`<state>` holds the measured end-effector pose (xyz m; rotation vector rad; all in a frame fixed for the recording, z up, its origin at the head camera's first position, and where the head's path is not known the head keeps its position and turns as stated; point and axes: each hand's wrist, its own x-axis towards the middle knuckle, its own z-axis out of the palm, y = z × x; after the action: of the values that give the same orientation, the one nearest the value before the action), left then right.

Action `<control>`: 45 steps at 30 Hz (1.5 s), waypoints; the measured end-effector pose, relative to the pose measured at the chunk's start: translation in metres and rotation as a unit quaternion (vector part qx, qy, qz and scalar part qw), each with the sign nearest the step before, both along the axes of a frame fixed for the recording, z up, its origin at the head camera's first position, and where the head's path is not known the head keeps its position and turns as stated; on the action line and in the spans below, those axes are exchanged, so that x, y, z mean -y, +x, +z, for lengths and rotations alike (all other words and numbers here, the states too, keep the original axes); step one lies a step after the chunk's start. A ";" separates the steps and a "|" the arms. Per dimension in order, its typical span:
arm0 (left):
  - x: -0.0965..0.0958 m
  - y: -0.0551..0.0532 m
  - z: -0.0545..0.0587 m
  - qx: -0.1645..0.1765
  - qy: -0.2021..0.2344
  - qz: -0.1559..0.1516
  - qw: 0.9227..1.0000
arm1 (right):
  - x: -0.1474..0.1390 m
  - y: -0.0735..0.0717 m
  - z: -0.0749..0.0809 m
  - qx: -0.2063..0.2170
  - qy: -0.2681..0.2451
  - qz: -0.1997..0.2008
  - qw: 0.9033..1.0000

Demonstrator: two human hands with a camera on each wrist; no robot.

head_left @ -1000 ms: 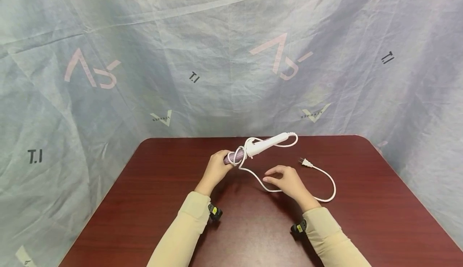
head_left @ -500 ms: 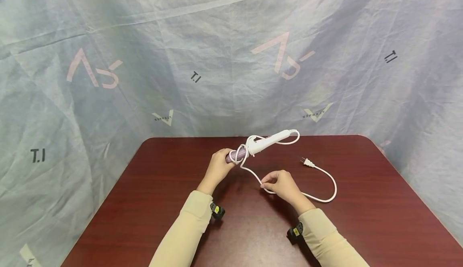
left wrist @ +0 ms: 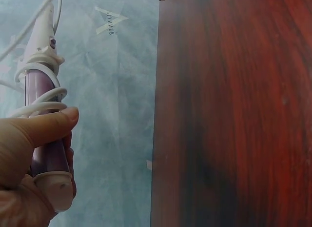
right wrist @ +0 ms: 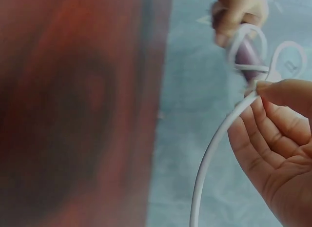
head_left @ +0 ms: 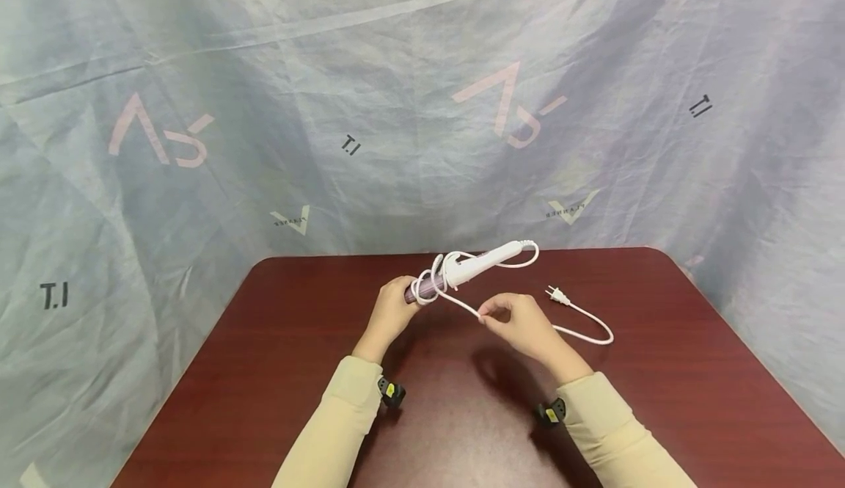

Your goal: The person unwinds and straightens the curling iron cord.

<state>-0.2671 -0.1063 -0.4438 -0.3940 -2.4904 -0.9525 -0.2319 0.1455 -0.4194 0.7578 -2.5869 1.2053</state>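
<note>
A curling iron (head_left: pixel 485 264) with a white handle and a purple barrel (left wrist: pixel 43 90) is raised above the table, handle slanting up to the right. My left hand (head_left: pixel 391 310) grips the barrel near its pale tip, thumb laid along it. Loops of the white cord (left wrist: pixel 46 96) wind around the barrel just beyond that thumb. With thumb and index finger, my right hand (head_left: pixel 521 324) pinches the cord (right wrist: pixel 214 139) a short way from the loops; its other fingers are loosely bent. The cord's two-prong plug (head_left: pixel 558 296) lies on the table to the right.
The dark red wooden table (head_left: pixel 264 400) spreads beneath both hands. Behind it hangs a grey printed cloth (head_left: pixel 409 106), which also covers both sides. A curved stretch of cord reaches from behind the right hand to the plug.
The right hand's thumb and finger have closed on the cord and lifted it, pulling the stretch to the loops straighter. Cord near the plug has shifted. The left hand keeps its grip.
</note>
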 end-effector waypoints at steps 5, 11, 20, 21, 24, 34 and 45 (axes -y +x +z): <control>0.002 0.001 -0.002 -0.001 -0.011 0.004 1.000 | -0.006 -0.003 0.024 -0.037 0.003 -0.030 0.999; 0.003 0.001 -0.003 0.001 -0.019 0.006 1.000 | -0.013 -0.012 0.049 -0.087 0.001 -0.069 0.994; 0.005 0.004 -0.003 0.004 -0.029 0.007 1.000 | -0.027 -0.031 0.078 -0.140 0.028 -0.115 0.983; 0.005 0.004 -0.003 0.006 -0.030 0.008 1.000 | -0.029 -0.034 0.080 -0.142 0.032 -0.117 0.982; 0.004 0.004 -0.004 0.011 -0.028 0.005 1.000 | -0.036 -0.043 0.084 -0.135 0.040 -0.123 0.982; -0.003 0.005 -0.003 0.007 -0.015 -0.016 1.000 | -0.065 -0.068 0.070 -0.045 0.055 -0.151 0.986; -0.006 -0.001 0.001 0.011 0.006 -0.021 1.000 | -0.082 -0.068 0.038 -0.035 0.078 -0.144 0.986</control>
<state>-0.2678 -0.1001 -0.4427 -0.4366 -2.5036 -0.9916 -0.2997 0.2274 -0.3815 0.4205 -2.6404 0.8854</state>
